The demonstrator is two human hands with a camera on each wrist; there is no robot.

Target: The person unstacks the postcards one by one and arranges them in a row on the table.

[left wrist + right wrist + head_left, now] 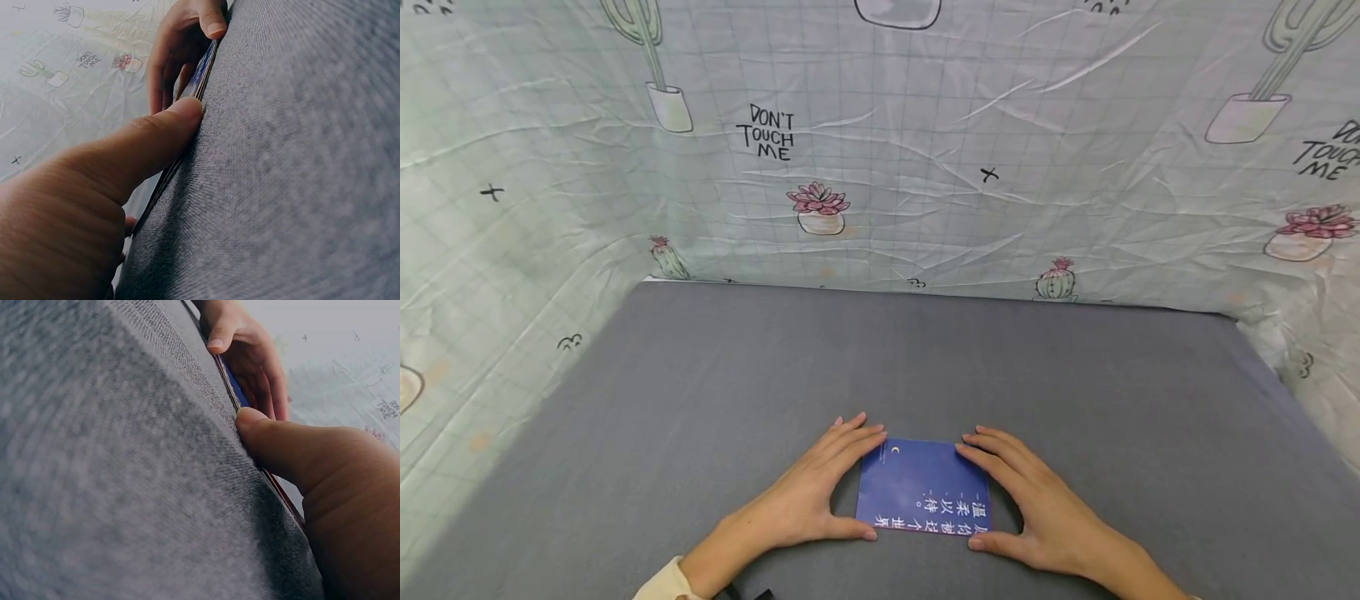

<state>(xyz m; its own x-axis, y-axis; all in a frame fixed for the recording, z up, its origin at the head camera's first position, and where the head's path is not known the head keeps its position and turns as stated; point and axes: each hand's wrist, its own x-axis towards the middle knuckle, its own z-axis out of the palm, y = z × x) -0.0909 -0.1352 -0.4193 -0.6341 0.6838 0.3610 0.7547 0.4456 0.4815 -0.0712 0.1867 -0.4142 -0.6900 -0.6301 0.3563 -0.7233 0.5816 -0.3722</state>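
A thin blue booklet [917,479], with white characters and a small yellow moon on its face, lies flat on the grey cloth. Its near edge shows several thin layers in both wrist views. My left hand [812,487] holds it at the left end, fingertips at the far corner and thumb [184,109] against the near edge. At the right end my right hand [1037,500] does the same, its thumb [253,419] on the near edge and fingertips by the far corner. Both palms stand away from the booklet's sides.
Grey cloth [925,358] covers the tabletop. Behind it and along both sides hangs a pale, wrinkled curtain [910,208] printed with cacti and lettering. A small dark object [765,594] shows at the bottom edge beside the left forearm.
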